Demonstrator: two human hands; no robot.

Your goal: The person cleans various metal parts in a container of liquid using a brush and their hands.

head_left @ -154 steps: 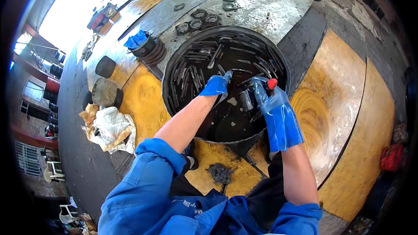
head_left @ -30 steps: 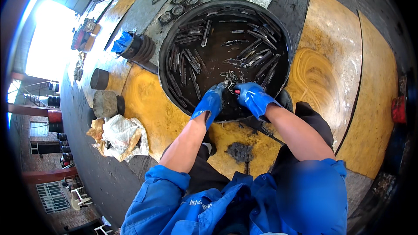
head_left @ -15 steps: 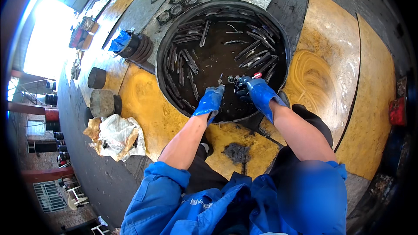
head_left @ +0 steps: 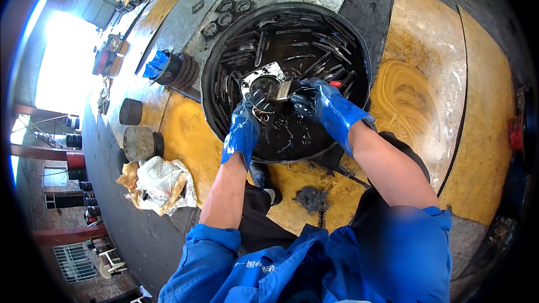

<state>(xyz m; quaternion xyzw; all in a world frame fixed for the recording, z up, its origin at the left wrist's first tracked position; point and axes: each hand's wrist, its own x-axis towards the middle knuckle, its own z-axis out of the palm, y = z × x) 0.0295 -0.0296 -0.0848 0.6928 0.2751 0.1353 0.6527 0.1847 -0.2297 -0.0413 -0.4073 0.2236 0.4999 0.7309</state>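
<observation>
Over a large round tub of dark liquid, my left hand, in a wet blue-cuffed glove, grips a squarish metal flange with a round central opening. The flange is tilted, and its bright wet face shows. My gloved right hand is closed on a flat brush; a red part shows beyond the fingers. The brush's bristles are at the right side of the flange, seemingly touching it. Several dark narrow metal pieces lie in the tub around its wall.
Dark square parts with round openings lie on the floor beyond the tub. At left stand a dark bucket with blue material inside, short cylinders and a crumpled plastic bag. A dark patch marks the yellow floor near my feet.
The flange has come into view above the liquid in my left hand, which has moved up and left. My right hand has shifted slightly left, and the brush's bristles now show.
</observation>
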